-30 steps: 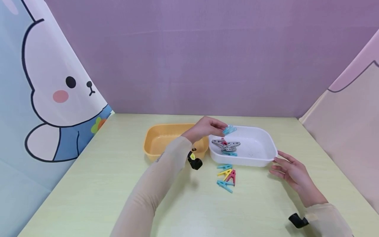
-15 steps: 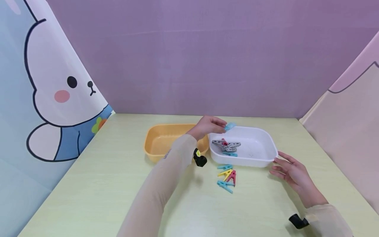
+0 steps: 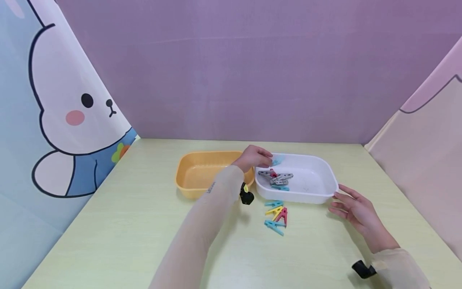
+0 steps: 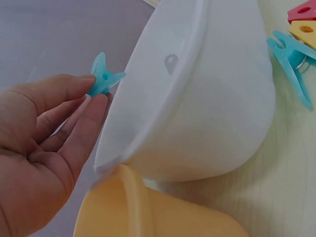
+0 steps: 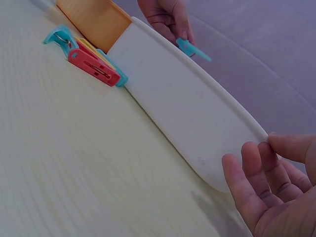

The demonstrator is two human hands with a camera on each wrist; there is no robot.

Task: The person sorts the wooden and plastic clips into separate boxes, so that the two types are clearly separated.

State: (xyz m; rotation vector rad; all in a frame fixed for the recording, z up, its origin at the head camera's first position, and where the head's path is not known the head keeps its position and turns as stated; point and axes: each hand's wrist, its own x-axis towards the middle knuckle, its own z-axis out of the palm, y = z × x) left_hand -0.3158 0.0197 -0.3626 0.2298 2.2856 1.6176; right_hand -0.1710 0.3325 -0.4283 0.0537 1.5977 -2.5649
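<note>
A person's left hand (image 3: 254, 157) pinches a blue clothes peg (image 4: 102, 76) just over the far-left corner of a white tub (image 3: 326, 176) at the desk's middle. The right hand (image 3: 355, 212) rests relaxed and open-fingered, fingertips touching the tub's right rim. More pegs (image 3: 277, 178) lie inside; four pegs (image 3: 276, 216) sit before its near edge. Held so near the rim, the peg could well slip outside, toward the orange tub (image 3: 195, 172)

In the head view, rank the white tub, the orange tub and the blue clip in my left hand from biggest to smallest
1. White tub and orange tub: they look about alike, and the left arm covers part of the orange one, so I would not rank them.
2. Blue clip, pinched by the left hand: plainly the smallest.
</note>
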